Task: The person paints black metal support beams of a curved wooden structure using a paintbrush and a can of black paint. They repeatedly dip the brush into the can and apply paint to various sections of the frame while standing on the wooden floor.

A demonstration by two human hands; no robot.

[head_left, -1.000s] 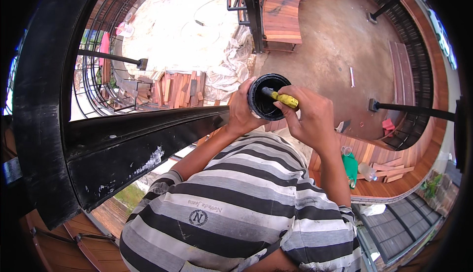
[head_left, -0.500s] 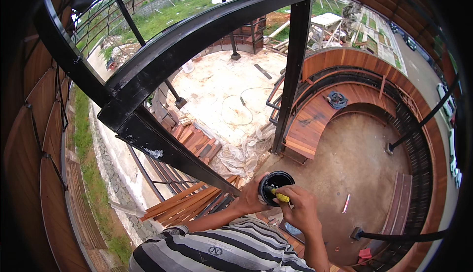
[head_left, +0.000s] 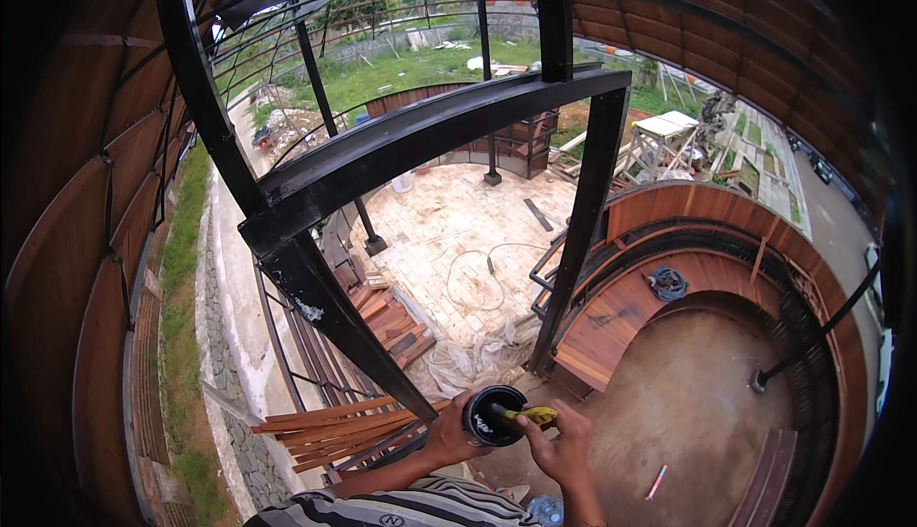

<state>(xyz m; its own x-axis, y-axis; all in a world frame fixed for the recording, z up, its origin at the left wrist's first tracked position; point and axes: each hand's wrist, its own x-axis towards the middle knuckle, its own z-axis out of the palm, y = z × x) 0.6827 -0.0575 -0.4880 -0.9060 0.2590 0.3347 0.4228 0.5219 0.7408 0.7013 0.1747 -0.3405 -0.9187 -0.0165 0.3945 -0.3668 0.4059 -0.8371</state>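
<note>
My left hand (head_left: 453, 436) is closed around the side of a small black pot (head_left: 494, 415) with dark paint inside, held up in front of my body. In my right hand (head_left: 564, 441) is the yellow handle of a paintbrush (head_left: 537, 417), pinched between thumb and fingers. The brush's lower end reaches into the pot, and its bristles are hard to make out against the dark paint. Just beyond my hands stands a black steel frame (head_left: 344, 322), with a pale patch on its slanted beam. Its curved upper beam (head_left: 430, 130) runs across in front of me.
Wooden strips (head_left: 325, 427) lie at lower left. A curved wooden bench (head_left: 611, 322) carrying a coiled hose (head_left: 667, 283) bends round on the right, far below. Crumpled plastic sheeting (head_left: 468, 360) lies by a pale tiled floor (head_left: 430, 240). A black post (head_left: 583, 231) rises ahead.
My view has tilted up, showing more of the far lawn and roof. Both hands and the pot now sit lower and further left in view. The brush handle lies flatter, pointing right.
</note>
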